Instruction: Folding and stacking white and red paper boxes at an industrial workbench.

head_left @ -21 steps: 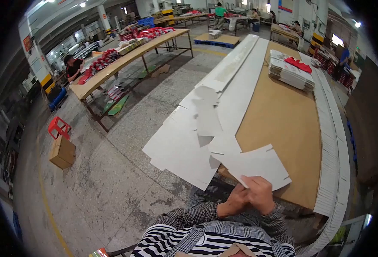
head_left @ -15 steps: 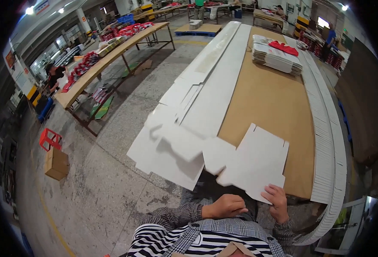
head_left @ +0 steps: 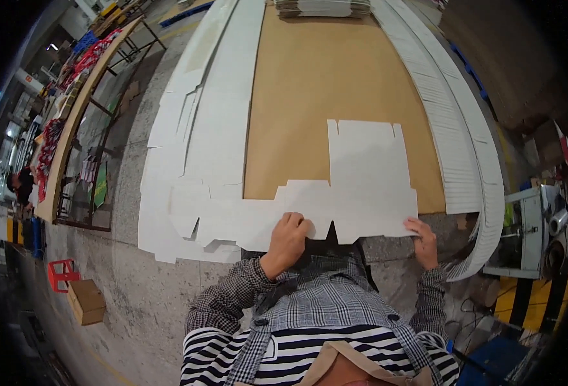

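A die-cut white cardboard box blank [head_left: 371,186] lies flat across the near end of the table, with slots and notches in its edges. My left hand [head_left: 286,243] is on its near edge, fingers bent over the top face; the thumb is mostly hidden. At the blank's near right corner my right hand [head_left: 423,242] pinches the edge, fingertips on top. Beneath and to the left, more white cardboard sheets [head_left: 216,128] line the table's left side.
Brown board [head_left: 335,83] covers the table's middle. A cardboard stack [head_left: 322,8] stands at the far end, and white corrugated strips [head_left: 451,141] run down the right side. On the floor at left are a red stool [head_left: 62,275] and a brown carton [head_left: 86,302].
The blank has come down from a tilt to lie flat and shifted left. My left hand has moved up from my lap onto its edge; my right hand still holds the corner. The view has tipped downward.
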Demonstrator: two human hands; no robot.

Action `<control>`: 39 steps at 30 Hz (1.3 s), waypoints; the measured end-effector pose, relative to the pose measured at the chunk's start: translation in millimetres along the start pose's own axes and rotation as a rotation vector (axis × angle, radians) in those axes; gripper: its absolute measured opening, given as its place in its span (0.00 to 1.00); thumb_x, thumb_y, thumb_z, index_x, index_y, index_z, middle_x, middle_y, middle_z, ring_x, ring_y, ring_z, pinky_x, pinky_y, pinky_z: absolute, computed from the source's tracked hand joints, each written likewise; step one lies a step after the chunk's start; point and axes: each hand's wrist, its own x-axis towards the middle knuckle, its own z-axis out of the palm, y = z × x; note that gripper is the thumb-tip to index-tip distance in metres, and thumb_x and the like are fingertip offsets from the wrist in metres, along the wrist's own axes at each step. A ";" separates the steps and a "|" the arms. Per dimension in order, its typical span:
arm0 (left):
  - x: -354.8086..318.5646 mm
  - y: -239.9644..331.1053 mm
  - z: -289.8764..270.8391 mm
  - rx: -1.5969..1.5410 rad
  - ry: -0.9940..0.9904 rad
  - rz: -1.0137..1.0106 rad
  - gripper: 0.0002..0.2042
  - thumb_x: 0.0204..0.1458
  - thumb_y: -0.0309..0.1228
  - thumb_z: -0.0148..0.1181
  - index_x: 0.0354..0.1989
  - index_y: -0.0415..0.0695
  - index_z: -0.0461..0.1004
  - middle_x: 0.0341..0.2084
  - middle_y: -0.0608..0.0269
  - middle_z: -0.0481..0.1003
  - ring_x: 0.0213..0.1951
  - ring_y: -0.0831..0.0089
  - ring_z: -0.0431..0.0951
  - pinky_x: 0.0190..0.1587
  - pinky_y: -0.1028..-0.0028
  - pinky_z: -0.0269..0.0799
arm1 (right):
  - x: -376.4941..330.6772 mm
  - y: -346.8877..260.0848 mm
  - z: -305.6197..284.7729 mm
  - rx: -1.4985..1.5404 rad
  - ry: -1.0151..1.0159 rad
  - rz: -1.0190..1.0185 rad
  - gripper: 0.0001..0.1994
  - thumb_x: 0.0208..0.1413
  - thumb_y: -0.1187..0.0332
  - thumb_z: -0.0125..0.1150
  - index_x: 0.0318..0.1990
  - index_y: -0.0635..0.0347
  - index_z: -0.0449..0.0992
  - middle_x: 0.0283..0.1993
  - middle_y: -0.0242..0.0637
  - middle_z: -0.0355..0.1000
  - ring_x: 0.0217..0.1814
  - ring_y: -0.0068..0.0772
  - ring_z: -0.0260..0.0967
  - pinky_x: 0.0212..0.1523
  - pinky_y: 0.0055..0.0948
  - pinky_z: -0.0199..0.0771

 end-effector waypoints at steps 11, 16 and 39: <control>66.1 -29.4 -21.9 0.038 -0.026 -0.242 0.09 0.47 0.27 0.64 0.37 0.42 0.74 0.35 0.49 0.75 0.44 0.49 0.74 0.44 0.56 0.72 | 70.7 22.4 17.9 -0.028 0.117 0.316 0.16 0.45 0.62 0.73 0.37 0.61 0.77 0.35 0.39 0.78 0.40 0.40 0.75 0.41 0.40 0.72; 67.7 -10.7 3.0 0.373 0.152 -0.058 0.22 0.38 0.35 0.75 0.41 0.45 0.72 0.38 0.54 0.70 0.43 0.54 0.71 0.45 0.57 0.69 | 90.9 6.7 41.7 -0.115 0.227 0.440 0.20 0.46 0.55 0.73 0.37 0.61 0.74 0.33 0.39 0.74 0.38 0.42 0.72 0.40 0.43 0.70; 47.8 47.4 94.4 0.311 0.231 0.060 0.34 0.51 0.34 0.62 0.69 0.64 0.61 0.72 0.52 0.50 0.72 0.34 0.41 0.59 0.22 0.29 | 2.1 -62.7 172.3 0.798 0.252 0.542 0.14 0.66 0.66 0.54 0.54 0.64 0.68 0.43 0.35 0.70 0.41 0.20 0.68 0.36 0.23 0.72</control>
